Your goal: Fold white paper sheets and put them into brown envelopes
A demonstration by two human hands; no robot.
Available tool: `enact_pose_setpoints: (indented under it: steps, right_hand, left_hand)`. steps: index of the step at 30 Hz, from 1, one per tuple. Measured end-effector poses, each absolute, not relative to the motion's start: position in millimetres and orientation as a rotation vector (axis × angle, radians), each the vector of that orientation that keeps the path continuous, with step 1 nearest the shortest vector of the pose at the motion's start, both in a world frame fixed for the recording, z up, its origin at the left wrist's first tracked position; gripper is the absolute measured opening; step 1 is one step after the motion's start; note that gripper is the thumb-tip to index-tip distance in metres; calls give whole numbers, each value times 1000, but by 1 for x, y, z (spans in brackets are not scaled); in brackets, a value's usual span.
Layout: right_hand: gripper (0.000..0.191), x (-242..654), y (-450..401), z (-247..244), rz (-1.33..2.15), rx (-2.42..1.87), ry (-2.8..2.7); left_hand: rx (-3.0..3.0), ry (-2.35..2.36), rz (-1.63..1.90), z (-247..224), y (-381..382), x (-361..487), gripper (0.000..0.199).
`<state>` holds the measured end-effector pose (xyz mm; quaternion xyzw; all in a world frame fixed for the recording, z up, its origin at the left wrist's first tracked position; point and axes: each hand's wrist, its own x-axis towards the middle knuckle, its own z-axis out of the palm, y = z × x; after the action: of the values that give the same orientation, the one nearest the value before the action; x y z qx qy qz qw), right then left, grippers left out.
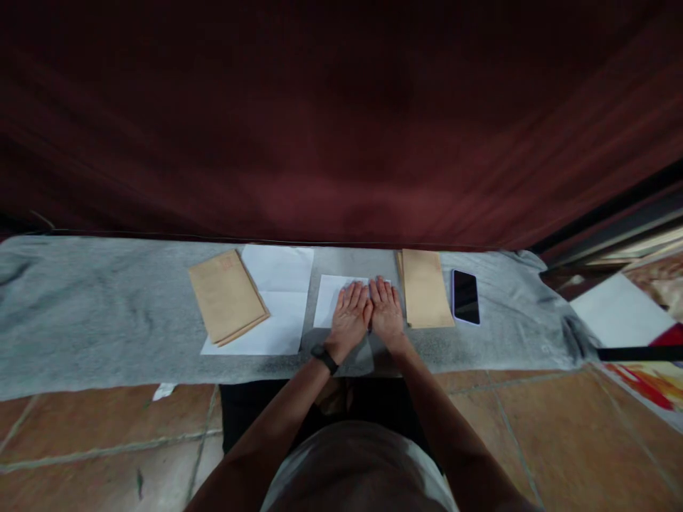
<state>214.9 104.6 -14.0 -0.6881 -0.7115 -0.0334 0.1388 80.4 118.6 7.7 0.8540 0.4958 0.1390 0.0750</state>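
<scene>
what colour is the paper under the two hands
The paper is plain white, best seen in the head view.

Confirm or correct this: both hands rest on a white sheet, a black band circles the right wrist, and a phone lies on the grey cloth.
Wrong: the head view shows the black band on the left wrist. The left hand and right hand rest on a white sheet, and a phone lies on the grey cloth.
</scene>
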Motion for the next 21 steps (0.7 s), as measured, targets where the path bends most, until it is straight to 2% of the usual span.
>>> enact_pose_setpoints:
  steps: [4,10,17,21]
  right_hand:
    - [57,215,104,-14,-136,-1981,-2065]
    - [55,215,109,-21,-138,-1942,-1985]
    - [56,216,108,-23,-139,-1920,-1972]
    - [56,217,107,-22,-145,-1912,-1988]
  left_hand:
    - [2556,1468,421,2,139,92,59]
    - [2518,1626,434,-6,156,66,63]
    - [2461,1803,436,-8,151,43,70]
    - [2493,1789,460,-3,141,34,66]
